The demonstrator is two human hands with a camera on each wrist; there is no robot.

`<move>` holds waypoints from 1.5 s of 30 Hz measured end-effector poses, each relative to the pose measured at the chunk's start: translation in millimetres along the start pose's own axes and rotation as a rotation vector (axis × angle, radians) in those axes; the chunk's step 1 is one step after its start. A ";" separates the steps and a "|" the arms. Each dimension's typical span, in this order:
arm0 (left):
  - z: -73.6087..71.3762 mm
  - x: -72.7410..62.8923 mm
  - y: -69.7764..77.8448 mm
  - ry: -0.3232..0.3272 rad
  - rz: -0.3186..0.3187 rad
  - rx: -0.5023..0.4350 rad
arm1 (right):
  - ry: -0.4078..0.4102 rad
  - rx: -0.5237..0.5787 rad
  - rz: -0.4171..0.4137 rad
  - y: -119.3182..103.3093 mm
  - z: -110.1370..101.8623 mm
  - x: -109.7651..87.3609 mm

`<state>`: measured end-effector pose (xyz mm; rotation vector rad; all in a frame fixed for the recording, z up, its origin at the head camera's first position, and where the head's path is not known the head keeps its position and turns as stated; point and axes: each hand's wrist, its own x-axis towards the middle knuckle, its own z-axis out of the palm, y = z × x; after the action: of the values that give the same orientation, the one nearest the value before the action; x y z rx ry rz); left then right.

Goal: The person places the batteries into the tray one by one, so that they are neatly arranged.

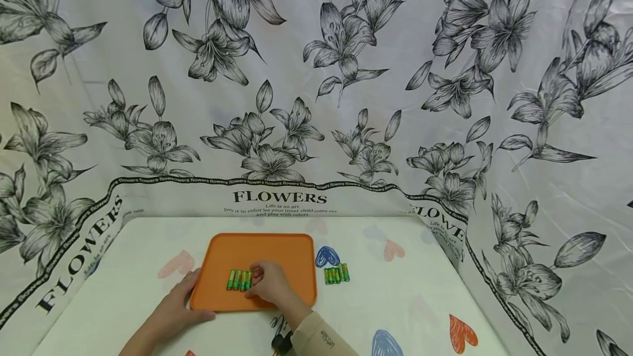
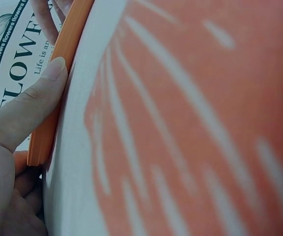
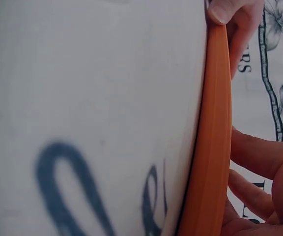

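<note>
An orange tray [image 1: 262, 242] lies on the table. At its near left corner my left hand [image 1: 175, 306] grips it, the thumb [image 2: 53, 73] along the front edge and the fingers along the left side. Inside the tray stands a row of green-and-yellow batteries [image 1: 237, 280], side by side. My right hand [image 1: 272, 284] is over the tray at the right end of this row, thumb and fingertips pinching the ends of a battery [image 1: 249, 281]. The right wrist view shows its fingers [image 3: 259, 152] beyond the tray's front edge, with the fingertips hidden.
To the right of the tray, another group of several batteries [image 1: 337, 274] lies side by side on the white tablecloth [image 1: 395, 290], which has printed hearts. A flower-printed curtain [image 1: 277, 125] hangs around the table's back and sides.
</note>
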<state>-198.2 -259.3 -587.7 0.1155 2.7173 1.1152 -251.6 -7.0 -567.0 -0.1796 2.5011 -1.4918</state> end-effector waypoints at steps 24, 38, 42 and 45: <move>-1.3 -1.0 0.3 -0.011 -0.006 0.011 | 0.023 0.150 -0.082 -2.6 -37.0 -10.9; -1.3 1.9 4.6 -0.019 -0.010 0.015 | 0.097 0.095 -0.091 5.8 -84.4 -15.8; -0.3 2.1 3.9 -0.026 -0.009 0.007 | 0.132 0.087 -0.107 2.7 -94.6 -20.5; 0.7 2.2 2.6 -0.026 -0.015 0.001 | 0.136 0.084 -0.118 1.5 -101.1 -23.9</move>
<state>-200.2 -256.6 -586.7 0.1081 2.6913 1.1007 -254.0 85.1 -518.9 -0.2221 2.5665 -1.7059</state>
